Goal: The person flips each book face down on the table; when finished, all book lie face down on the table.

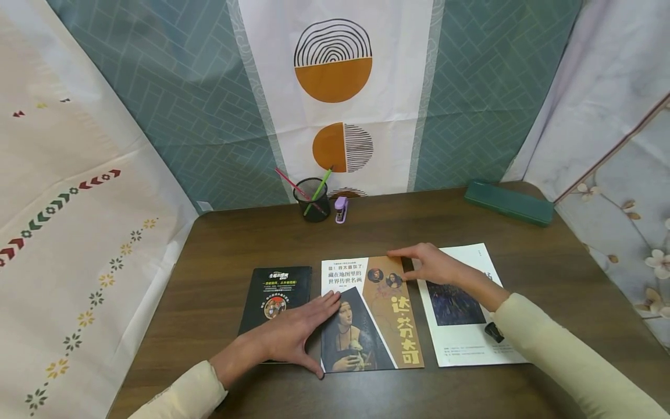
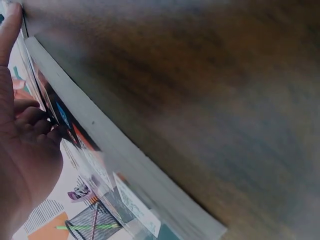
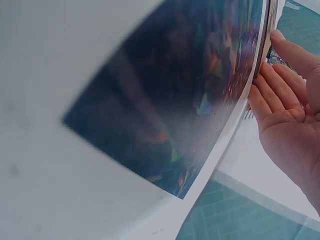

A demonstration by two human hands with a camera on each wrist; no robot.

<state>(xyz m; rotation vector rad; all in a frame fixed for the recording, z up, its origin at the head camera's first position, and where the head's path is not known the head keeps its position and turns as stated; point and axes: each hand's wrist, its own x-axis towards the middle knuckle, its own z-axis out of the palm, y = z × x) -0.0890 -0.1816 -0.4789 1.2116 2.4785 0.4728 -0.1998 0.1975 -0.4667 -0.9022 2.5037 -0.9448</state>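
In the head view a book with a portrait cover (image 1: 384, 308) lies flat on the table between my hands. At its left edge my left hand (image 1: 290, 329) spreads its fingers, with the thumb by the lower left corner. My right hand (image 1: 431, 267) reaches over a white book (image 1: 460, 346) and touches the portrait book's upper right edge with its fingertips. A black book (image 1: 272, 291) lies to the left, partly hidden by my left hand and forearm. The right wrist view shows my right hand (image 3: 287, 110) with extended fingers beside the white book's dark picture (image 3: 170, 95).
Toward the back of the brown table (image 1: 246, 233) stand a black mesh pencil cup (image 1: 314, 209) with two pencils and a small purple stapler (image 1: 341, 210). A green case (image 1: 508, 202) lies at the back right. Patterned cloth (image 1: 209, 116) hangs behind the table.
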